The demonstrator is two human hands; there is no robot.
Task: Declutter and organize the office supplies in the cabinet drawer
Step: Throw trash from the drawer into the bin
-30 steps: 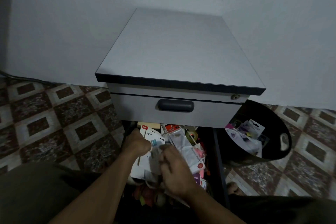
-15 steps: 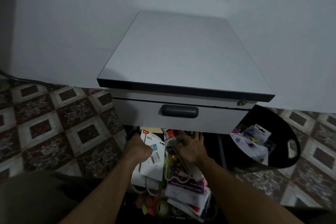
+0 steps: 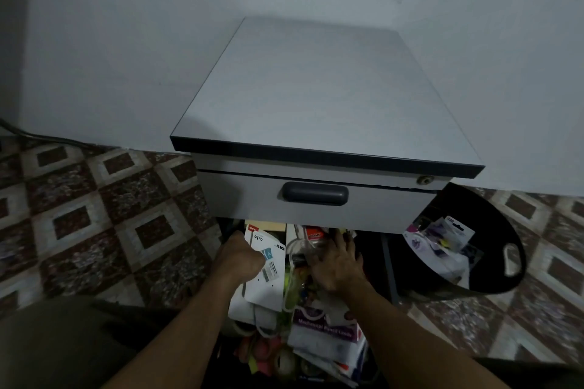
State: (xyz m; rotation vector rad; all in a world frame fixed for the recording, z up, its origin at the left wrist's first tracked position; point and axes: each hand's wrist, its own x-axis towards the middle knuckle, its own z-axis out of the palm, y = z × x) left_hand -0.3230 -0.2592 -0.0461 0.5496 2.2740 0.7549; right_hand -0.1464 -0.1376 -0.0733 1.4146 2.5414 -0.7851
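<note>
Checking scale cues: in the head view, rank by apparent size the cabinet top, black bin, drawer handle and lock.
Largest to smallest:
1. cabinet top
2. black bin
3. drawer handle
4. lock
No two look close.

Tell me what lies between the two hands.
In the head view, a white card, gripped by the left hand, and clear plastic packets fill the gap to the right hand.
</note>
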